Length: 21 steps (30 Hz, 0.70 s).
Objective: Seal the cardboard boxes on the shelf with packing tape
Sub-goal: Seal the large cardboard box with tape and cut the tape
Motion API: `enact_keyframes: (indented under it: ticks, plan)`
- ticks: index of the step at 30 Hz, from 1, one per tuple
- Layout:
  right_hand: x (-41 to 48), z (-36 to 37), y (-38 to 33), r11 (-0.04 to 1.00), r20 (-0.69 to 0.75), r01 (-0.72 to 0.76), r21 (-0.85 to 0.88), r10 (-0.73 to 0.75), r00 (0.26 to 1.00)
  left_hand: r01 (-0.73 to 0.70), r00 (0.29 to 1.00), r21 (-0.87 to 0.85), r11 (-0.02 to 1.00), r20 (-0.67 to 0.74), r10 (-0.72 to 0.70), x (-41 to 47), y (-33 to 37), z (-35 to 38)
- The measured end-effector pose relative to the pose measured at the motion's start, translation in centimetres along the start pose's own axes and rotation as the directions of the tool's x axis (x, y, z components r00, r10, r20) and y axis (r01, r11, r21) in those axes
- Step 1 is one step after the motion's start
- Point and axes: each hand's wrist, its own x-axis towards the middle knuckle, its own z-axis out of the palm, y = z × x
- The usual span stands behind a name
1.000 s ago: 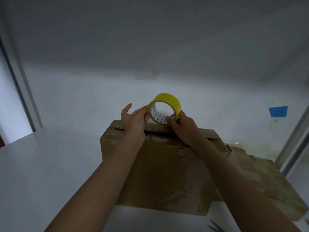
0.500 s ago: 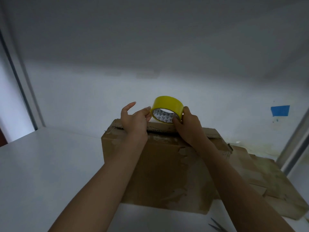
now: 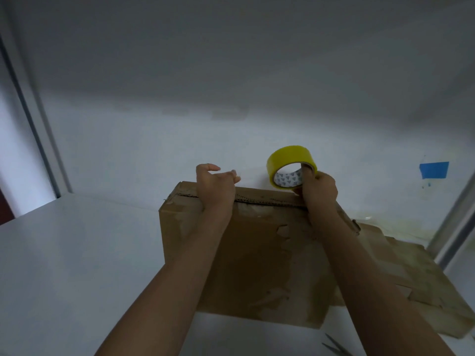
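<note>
A worn brown cardboard box stands on the white shelf in front of me. My right hand grips a yellow roll of packing tape above the box's top right corner, one finger through its core. My left hand rests on the box's top edge left of the roll, its fingers curled as if pinching the tape's free end. The strip between hand and roll is barely visible.
Flattened cardboard lies to the right of the box. Scissor tips show at the bottom edge. A blue patch of tape sticks to the back wall. Shelf posts stand at the left and right.
My right hand has carried the roll to the right along the box top, away from my left hand, which stayed near the left part of the top edge.
</note>
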Motion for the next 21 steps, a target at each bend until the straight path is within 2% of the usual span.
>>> enact_keyframes:
  ticks: [2, 4, 5, 7, 11, 16, 18, 21]
  plan:
    - [-0.2, -0.1, -0.5, 0.969, 0.074, -0.108, 0.224, 0.094, 0.993, -0.007, 1.0, 0.039, 0.999, 0.018, 0.007, -0.1, -0.1, 0.0]
    - [-0.3, 0.2, -0.9, 0.861, 0.216, -0.226, 0.456, 0.139, 0.966, 0.003, 1.0, 0.033, 0.999, 0.023, -0.004, 0.0, -0.1, 0.0]
    - [-0.4, 0.2, -1.0, 0.819, 0.278, -0.262, 0.511, 0.13, 0.952, 0.016, 1.0, 0.027, 1.0, 0.019, -0.017, 0.0, 0.0, -0.1]
    - [-0.3, 0.1, -0.9, 0.794, 0.35, -0.275, 0.542, 0.085, 0.933, 0.039, 0.999, 0.025, 0.999, 0.008, -0.039, 0.2, 0.1, -0.2]
    - [-0.7, -0.3, -0.3, 0.857, 0.395, -0.258, 0.446, 0.07, 0.916, 0.038, 0.999, 0.052, 0.998, 0.012, -0.038, 0.1, 0.1, -0.2]
    - [-0.9, -0.2, -0.1, 0.951, 0.241, -0.114, 0.286, 0.044, 0.97, 0.034, 0.999, 0.004, 0.999, 0.013, -0.034, -0.2, 0.3, -0.4]
    - [-0.7, -0.3, 0.4, 0.948, 0.152, -0.099, 0.302, 0.055, 0.987, 0.048, 0.999, -0.035, 0.998, 0.005, -0.048, -0.3, 0.5, -0.6]
    - [-0.3, -0.7, 1.1, 0.953, -0.128, -0.106, 0.284, 0.147, 0.981, 0.075, 0.997, -0.108, 0.991, -0.026, -0.079, -0.3, 0.6, -0.9]
